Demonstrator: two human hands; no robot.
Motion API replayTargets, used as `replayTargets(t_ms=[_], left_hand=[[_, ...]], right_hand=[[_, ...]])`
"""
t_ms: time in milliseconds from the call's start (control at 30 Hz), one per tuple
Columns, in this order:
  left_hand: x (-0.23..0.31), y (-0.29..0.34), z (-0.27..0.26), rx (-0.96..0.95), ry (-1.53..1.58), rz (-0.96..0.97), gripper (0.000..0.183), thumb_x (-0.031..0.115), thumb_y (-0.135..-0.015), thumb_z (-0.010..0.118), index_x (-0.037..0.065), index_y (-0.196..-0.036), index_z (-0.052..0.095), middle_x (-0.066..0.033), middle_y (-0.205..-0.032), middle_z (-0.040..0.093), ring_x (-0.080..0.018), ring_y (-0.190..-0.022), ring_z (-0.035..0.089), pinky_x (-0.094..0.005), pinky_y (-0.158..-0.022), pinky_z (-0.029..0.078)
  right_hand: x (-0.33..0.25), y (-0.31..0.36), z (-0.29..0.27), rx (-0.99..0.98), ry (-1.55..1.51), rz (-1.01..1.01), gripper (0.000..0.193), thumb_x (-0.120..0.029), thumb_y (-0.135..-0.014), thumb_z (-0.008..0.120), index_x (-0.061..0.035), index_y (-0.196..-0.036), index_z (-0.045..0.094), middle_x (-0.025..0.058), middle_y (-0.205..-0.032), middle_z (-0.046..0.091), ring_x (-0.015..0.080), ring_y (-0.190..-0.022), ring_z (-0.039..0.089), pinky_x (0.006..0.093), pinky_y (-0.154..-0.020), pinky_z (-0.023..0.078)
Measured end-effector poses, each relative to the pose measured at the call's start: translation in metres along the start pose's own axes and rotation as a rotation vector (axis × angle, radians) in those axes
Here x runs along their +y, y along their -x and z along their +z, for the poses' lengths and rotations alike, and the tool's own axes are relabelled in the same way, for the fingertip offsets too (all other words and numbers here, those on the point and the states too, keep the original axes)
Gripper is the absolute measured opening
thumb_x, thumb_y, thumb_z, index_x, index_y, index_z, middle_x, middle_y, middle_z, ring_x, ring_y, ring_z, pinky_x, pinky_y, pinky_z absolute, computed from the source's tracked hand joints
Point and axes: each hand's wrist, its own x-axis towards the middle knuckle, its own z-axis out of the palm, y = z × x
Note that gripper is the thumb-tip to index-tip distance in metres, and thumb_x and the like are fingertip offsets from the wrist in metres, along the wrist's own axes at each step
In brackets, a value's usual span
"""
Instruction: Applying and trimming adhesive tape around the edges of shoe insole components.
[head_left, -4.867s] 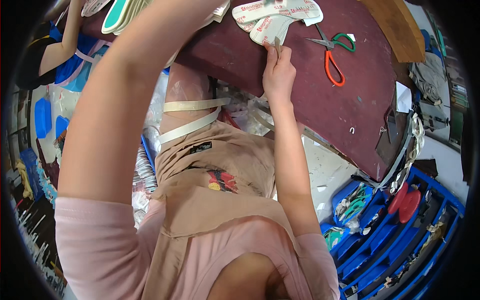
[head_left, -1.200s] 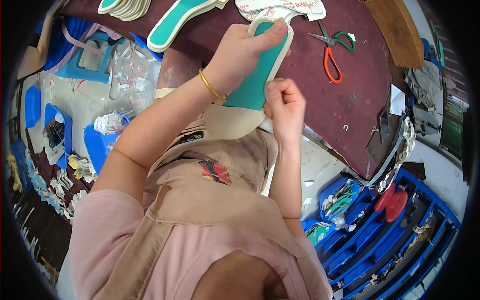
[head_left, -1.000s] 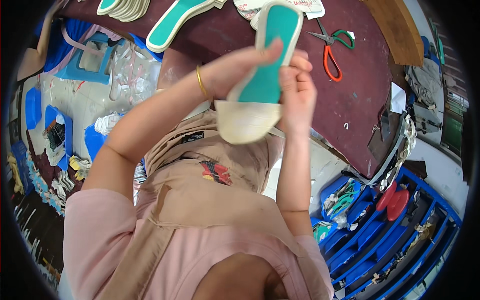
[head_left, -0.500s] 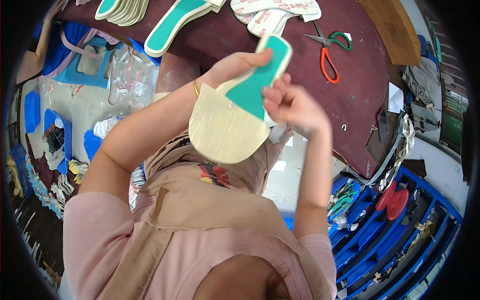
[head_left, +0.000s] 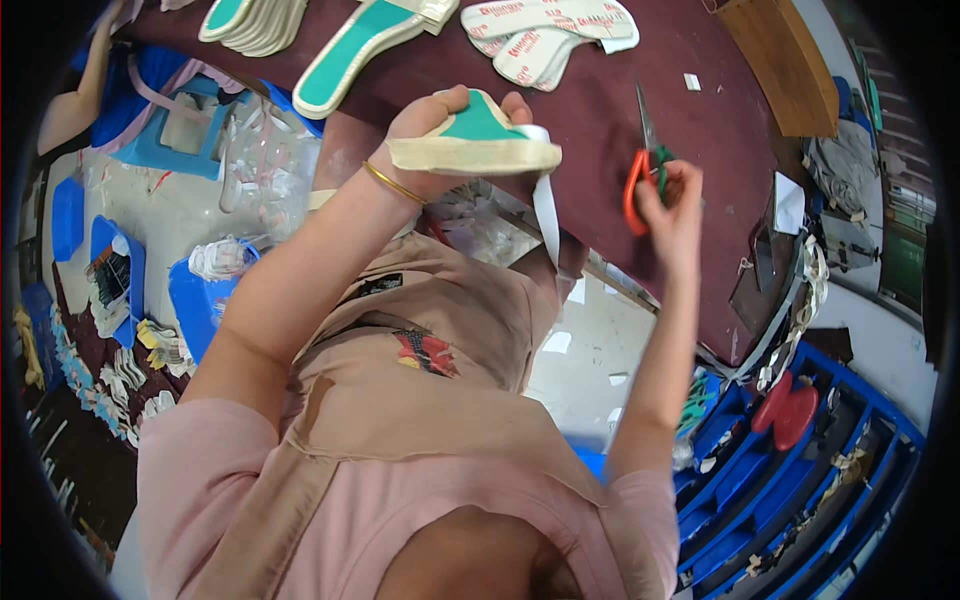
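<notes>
- Table [head_left: 720, 230], maroon, spreads across the upper middle and right; its front edge runs slantwise near both hands.
- Blue rack [head_left: 750, 480] stands at lower right, beyond the table's corner, with two red oval pieces on it.
- Light-blue plastic stool [head_left: 150, 150], upper left, is beside a co-worker's arm [head_left: 75, 115].
- Blue tub [head_left: 190, 300] on the floor at left holds a white bundle.
- Wooden piece [head_left: 780, 70] sits at the table's far right side, past the scissors.
- Insole stack [head_left: 255, 25] and more green-topped insoles [head_left: 345, 60] crowd the table's near left edge, just above the left forearm.
- White printed pieces [head_left: 550, 30] overlap beyond the held insole.
- Held insole [head_left: 480, 125], green and cream, is tilted in the left hand [head_left: 415, 125], gripped at its side and partly hiding the palm.
- Scissors [head_left: 635, 190] are pinched by their handles in the right hand [head_left: 678, 205], blades pointing away from the body.
- White strip [head_left: 547, 220] dangles from the insole, in front of the table edge.
- White scrap [head_left: 692, 82] lies right of the blades.
</notes>
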Motion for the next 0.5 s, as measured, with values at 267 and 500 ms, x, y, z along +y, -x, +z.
replayTargets(t_ms=[267, 500], left_hand=[[-0.030, -0.032, 0.000, -0.221, -0.034, -0.100, 0.047, 0.036, -0.097, 0.021, -0.003, -0.116, 0.041, -0.0177, -0.112, 0.049, -0.0357, -0.108, 0.048, -0.0549, -0.096, 0.038], [-0.036, -0.048, -0.018, -0.176, -0.280, -0.175, 0.047, 0.038, -0.095, 0.024, -0.002, -0.109, 0.045, -0.0163, -0.108, 0.051, -0.0371, -0.103, 0.051, -0.0558, -0.086, 0.043]], right_hand=[[-0.074, 0.123, 0.085, -0.207, -0.853, 0.218, 0.098, -0.079, -0.061, 0.054, -0.0031, -0.122, 0.043, 0.0044, -0.095, 0.049, 0.0121, -0.073, 0.046, 0.0245, -0.062, 0.035], [-0.062, 0.105, 0.081, -0.150, -1.093, 0.244, 0.092, -0.074, -0.069, 0.054, -0.0051, -0.127, 0.036, 0.0026, -0.086, 0.043, 0.0119, -0.074, 0.041, 0.0273, -0.066, 0.033]])
